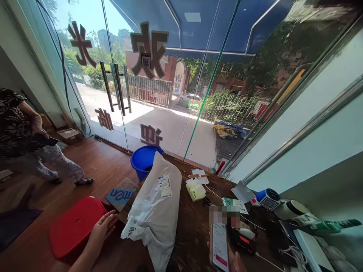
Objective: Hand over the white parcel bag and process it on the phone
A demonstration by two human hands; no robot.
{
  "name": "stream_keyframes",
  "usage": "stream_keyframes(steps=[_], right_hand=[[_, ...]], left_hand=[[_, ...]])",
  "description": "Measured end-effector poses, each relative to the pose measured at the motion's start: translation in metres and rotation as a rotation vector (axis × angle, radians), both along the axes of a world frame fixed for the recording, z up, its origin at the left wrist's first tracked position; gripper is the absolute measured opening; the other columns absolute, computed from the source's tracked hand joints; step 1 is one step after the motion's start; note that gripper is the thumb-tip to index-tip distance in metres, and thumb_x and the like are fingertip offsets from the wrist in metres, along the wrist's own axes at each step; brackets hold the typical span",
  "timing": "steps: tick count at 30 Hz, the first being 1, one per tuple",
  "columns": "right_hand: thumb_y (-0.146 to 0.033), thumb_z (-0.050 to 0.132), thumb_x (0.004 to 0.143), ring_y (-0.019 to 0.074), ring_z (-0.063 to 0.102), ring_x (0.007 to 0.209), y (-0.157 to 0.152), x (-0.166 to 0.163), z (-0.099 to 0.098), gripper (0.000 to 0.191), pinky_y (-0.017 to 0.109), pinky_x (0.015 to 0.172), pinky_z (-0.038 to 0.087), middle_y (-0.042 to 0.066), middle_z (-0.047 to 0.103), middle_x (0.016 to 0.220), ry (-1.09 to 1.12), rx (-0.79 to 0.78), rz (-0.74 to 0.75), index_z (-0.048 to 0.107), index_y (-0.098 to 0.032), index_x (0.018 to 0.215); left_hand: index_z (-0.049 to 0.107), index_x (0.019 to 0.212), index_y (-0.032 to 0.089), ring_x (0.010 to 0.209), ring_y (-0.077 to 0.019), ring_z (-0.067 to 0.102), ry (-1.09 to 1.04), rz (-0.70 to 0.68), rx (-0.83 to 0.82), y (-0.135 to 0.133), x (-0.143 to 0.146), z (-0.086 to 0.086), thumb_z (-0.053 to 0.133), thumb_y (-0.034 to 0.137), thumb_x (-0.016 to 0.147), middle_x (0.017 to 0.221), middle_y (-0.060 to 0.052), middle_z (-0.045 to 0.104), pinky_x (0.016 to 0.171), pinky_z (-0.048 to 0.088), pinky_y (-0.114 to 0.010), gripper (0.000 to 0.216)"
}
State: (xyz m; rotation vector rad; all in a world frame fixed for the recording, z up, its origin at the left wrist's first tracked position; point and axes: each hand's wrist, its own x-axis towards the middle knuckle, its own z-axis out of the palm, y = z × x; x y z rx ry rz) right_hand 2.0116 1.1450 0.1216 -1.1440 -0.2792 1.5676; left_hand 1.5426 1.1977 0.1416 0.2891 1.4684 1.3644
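Clasps one phone (pixel 219 245) in the right grip (pixel 235 261), pinched by its edges. Extends the left grip (pixel 103 226) — loosely spread — just left of one white parcel bag (pixel 159 207), lying on the counter (pixel 188 230) between both grips. Has one blue bucket (pixel 137 160) beyond, one red stool (pixel 76 228) alongside.

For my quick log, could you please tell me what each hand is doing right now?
Left hand: open, nothing visible in it, near the white bag.
Right hand: closed around a phone.
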Motion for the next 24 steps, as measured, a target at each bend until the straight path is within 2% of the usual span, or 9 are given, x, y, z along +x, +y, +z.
stream_keyframes(steps=[2,6,10,12,14,16,19,22,24], right_hand=[[-0.076,0.065,0.055,0.0363,0.057,0.118,0.011,-0.004,0.009,0.073,0.049,0.100,0.046,0.013,0.068,0.115,0.014,0.003,0.071,0.065,-0.029,0.111],[-0.064,0.081,0.045,0.0358,0.064,0.104,0.038,-0.008,0.033,0.100,0.048,0.093,0.049,0.014,0.071,0.108,0.023,0.014,0.119,0.047,-0.024,0.130],[-0.056,0.084,0.054,0.0349,0.067,0.095,0.064,-0.015,0.057,0.113,0.048,0.083,0.052,0.013,0.069,0.112,0.100,0.064,0.200,0.022,-0.023,0.143],[-0.054,0.083,0.057,0.0345,0.067,0.095,0.073,-0.018,0.065,0.111,0.046,0.079,0.053,0.012,0.069,0.111,0.110,0.079,0.231,0.022,-0.023,0.143],[-0.049,0.082,0.059,0.0340,0.067,0.098,0.079,-0.019,0.069,0.105,0.043,0.077,0.053,0.013,0.067,0.117,0.114,0.113,0.280,0.024,-0.024,0.143],[-0.039,0.082,0.061,0.0328,0.065,0.104,0.084,-0.021,0.070,0.101,0.041,0.079,0.053,0.013,0.064,0.121,0.108,0.173,0.356,0.025,-0.023,0.142],[-0.027,0.083,0.058,0.0315,0.062,0.110,0.091,-0.023,0.071,0.103,0.039,0.083,0.052,0.014,0.063,0.123,0.096,0.264,0.490,0.023,-0.022,0.142],[-0.024,0.084,0.055,0.0313,0.061,0.112,0.095,-0.026,0.072,0.103,0.039,0.086,0.051,0.013,0.062,0.125,0.107,0.302,0.556,0.026,-0.024,0.141],[-0.026,0.083,0.057,0.0311,0.062,0.110,0.096,-0.027,0.073,0.098,0.039,0.086,0.051,0.012,0.062,0.125,0.116,0.299,0.549,0.030,-0.024,0.139]], left_hand=[[0.065,0.092,0.020,0.100,-0.0217,0.066,0.015,0.045,-0.038,0.000,0.008,0.006,0.061,0.023,0.075,0.091,-0.006,0.072,0.068,0.051,-0.024,0.017],[0.062,0.089,0.022,0.091,-0.0171,0.066,0.028,0.196,-0.073,-0.004,0.021,0.007,0.055,0.020,0.078,0.084,-0.003,0.070,0.066,0.049,-0.022,0.014],[0.060,0.089,0.023,0.094,-0.0207,0.066,0.053,0.260,-0.090,-0.011,0.024,-0.019,0.057,0.022,0.072,0.081,-0.003,0.069,0.067,0.050,-0.025,0.017],[0.060,0.091,0.023,0.096,-0.0239,0.066,0.124,0.259,-0.102,-0.015,0.026,-0.033,0.060,0.025,0.069,0.082,-0.004,0.069,0.070,0.052,-0.029,0.023],[0.061,0.095,0.023,0.098,-0.0262,0.065,0.217,0.243,-0.071,-0.021,0.034,-0.039,0.064,0.033,0.066,0.087,-0.005,0.071,0.074,0.054,-0.032,0.031],[0.063,0.099,0.024,0.099,-0.0273,0.065,0.325,0.207,-0.028,-0.028,0.051,-0.032,0.068,0.044,0.062,0.093,-0.005,0.072,0.075,0.054,-0.032,0.042],[0.064,0.103,0.023,0.101,-0.0284,0.065,0.470,0.052,0.037,-0.034,0.088,-0.003,0.069,0.061,0.059,0.102,-0.005,0.072,0.077,0.055,-0.032,0.058],[0.065,0.104,0.021,0.102,-0.0293,0.065,0.544,-0.145,0.087,-0.030,0.126,0.026,0.064,0.071,0.060,0.103,-0.008,0.072,0.083,0.054,-0.036,0.067],[0.067,0.101,0.020,0.100,-0.0294,0.066,0.568,-0.230,0.118,-0.024,0.146,0.038,0.062,0.072,0.062,0.101,-0.009,0.073,0.083,0.054,-0.037,0.065]])
